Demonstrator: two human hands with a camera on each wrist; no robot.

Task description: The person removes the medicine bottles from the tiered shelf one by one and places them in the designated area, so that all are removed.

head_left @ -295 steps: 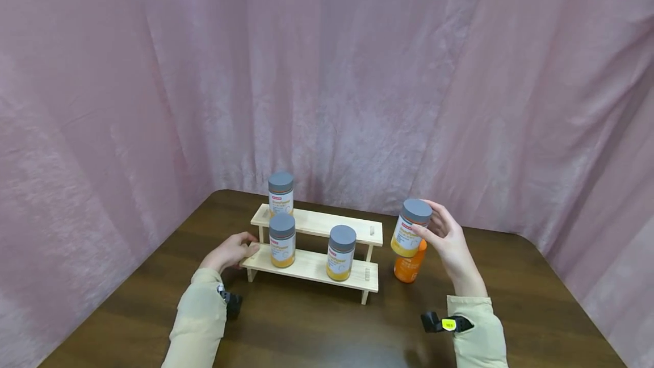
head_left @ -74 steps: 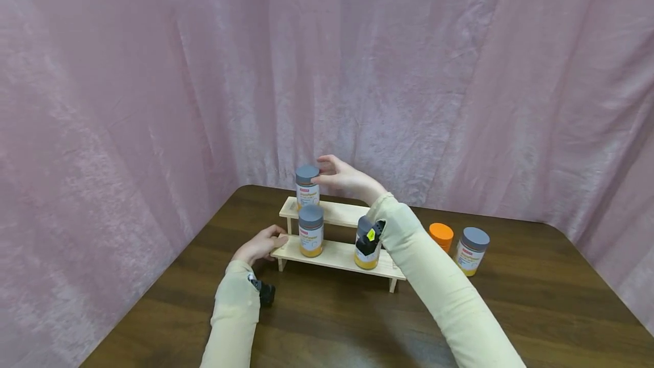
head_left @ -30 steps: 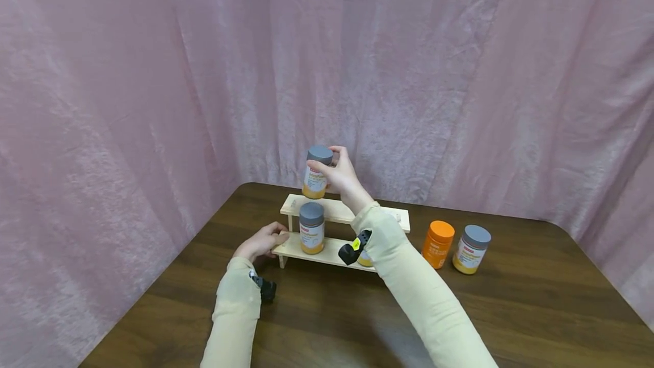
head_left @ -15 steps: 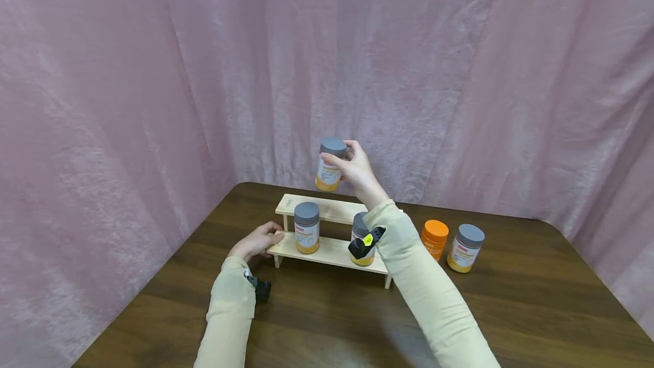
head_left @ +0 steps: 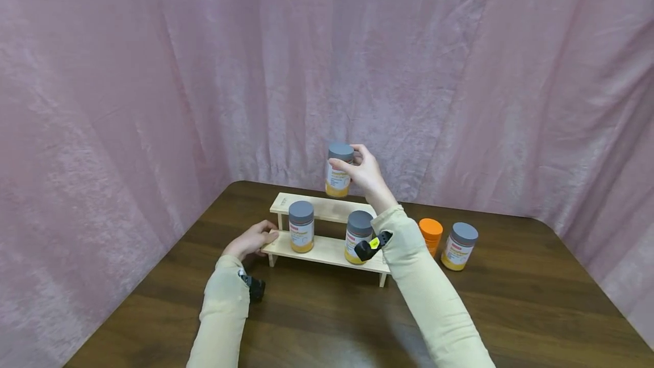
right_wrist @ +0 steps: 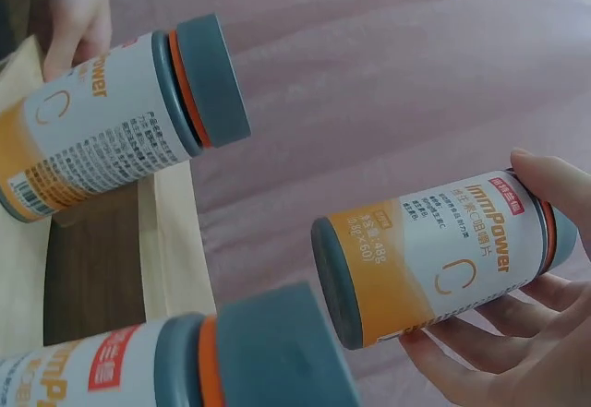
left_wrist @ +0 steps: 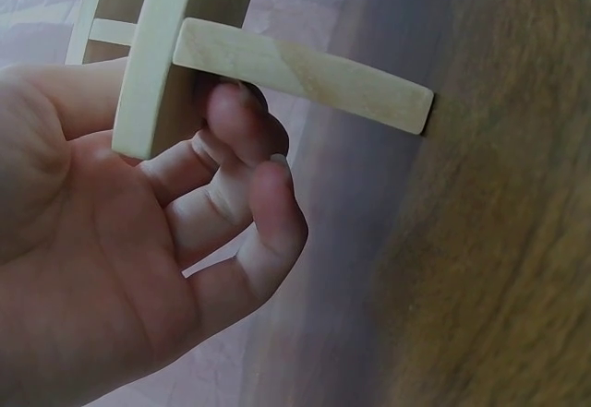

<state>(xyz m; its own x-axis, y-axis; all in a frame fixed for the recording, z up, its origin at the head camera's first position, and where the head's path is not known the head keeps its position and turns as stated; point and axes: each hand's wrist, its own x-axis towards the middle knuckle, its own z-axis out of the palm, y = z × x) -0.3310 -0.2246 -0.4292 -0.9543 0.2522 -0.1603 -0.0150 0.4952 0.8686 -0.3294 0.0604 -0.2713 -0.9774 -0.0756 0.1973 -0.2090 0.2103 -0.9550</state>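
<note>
My right hand (head_left: pixel 365 176) grips a grey-capped supplement bottle (head_left: pixel 339 170) near its cap, upright above the upper step of a two-tier wooden rack (head_left: pixel 327 209). In the right wrist view the bottle's ImmPower label (right_wrist: pixel 462 241) faces the camera, with thumb and fingers round its cap end. My left hand (head_left: pixel 251 241) holds the left end of the lower step. The left wrist view has its fingers (left_wrist: pixel 268 213) curled beneath the board (left_wrist: pixel 152 65). Two matching bottles stand on the lower step, a left one (head_left: pixel 301 227) and a right one (head_left: pixel 359 237).
Right of the rack, an orange bottle (head_left: pixel 431 234) stands on the brown table (head_left: pixel 317 317), partly hidden by the right sleeve. Beside it is another grey-capped bottle (head_left: pixel 458 247). A pink curtain (head_left: pixel 327 72) hangs behind the table.
The bottle once held on the right now stands beside the orange one. My right hand has since lifted another from the upper step's left end and carried it right. My left hand keeps its hold.
</note>
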